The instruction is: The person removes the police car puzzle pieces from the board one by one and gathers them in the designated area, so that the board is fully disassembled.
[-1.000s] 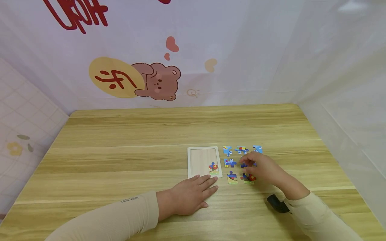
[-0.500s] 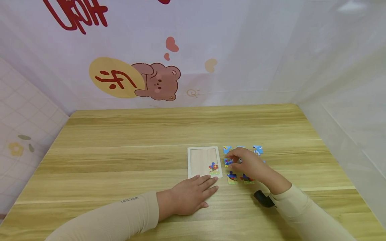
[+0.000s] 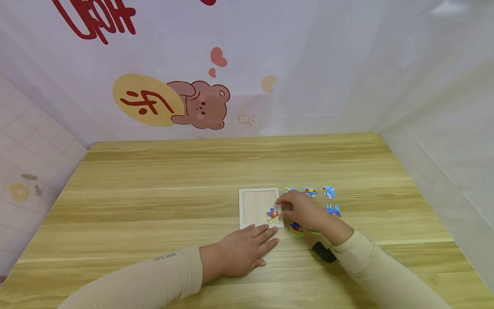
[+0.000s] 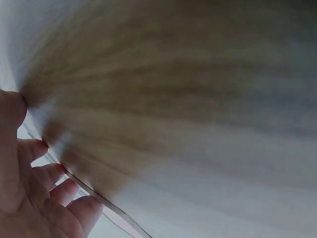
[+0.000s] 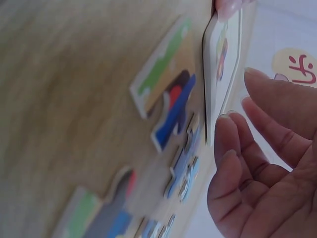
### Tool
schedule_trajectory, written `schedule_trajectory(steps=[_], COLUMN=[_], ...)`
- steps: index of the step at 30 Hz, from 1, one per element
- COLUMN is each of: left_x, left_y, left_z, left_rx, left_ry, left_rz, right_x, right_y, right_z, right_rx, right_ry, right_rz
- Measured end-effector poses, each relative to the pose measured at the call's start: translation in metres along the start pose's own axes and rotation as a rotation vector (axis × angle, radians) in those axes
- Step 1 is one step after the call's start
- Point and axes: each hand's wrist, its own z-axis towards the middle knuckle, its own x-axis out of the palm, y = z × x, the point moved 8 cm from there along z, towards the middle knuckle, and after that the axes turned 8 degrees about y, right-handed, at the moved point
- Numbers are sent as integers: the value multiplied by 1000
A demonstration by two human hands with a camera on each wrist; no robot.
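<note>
A shallow square wooden puzzle tray point(image 3: 241, 209) lies on the table, with one colourful puzzle piece point(image 3: 272, 217) in its near right corner. My left hand point(image 3: 244, 251) rests flat, its fingertips against the tray's near edge. Over the tray's right rim hovers my right hand point(image 3: 302, 211), thumb and index finger apart, other fingers loosely curled. In the right wrist view I see nothing between its fingers. Loose puzzle pieces lie right of the tray, including a green-edged puzzle piece point(image 5: 166, 82) and a blue puzzle piece point(image 3: 329, 192). The right hand covers some of them in the head view.
The wood-grain table point(image 3: 154, 171) meets a pale curtain point(image 3: 308, 107) printed with a bear behind it. A black wrist mount point(image 3: 324, 252) sits under my right forearm. The left wrist view shows mostly blurred tabletop.
My right hand has moved left, from above the middle of the loose pieces to the tray's right rim. The left hand and the piece in the tray stay in place.
</note>
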Motion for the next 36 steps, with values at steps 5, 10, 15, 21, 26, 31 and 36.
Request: schedule_trajectory(steps=[5,10,15,21,26,31,36], left_x=[0,0,0,1,0,-1,-1], left_y=[0,0,0,0,0,0,0], left_z=[-1,0,0,0,1,0,0], left_rx=[0,4,7,8,4,2,1], left_ry=[-2,-5,-20,-15,-8,-16,-22], left_rz=[-2,1,9,10,14,15,17], right_x=[7,9,12,15,15,14,14], right_y=[3,7,9,9,10,8,8], right_z=[7,10,13,16,16,15,13], right_rx=[-1,1,28,59,54,39,17], right_ry=[29,26,29,43,37,28,13], right_rz=[-19,-39,-80,-96,-85,-47,-14])
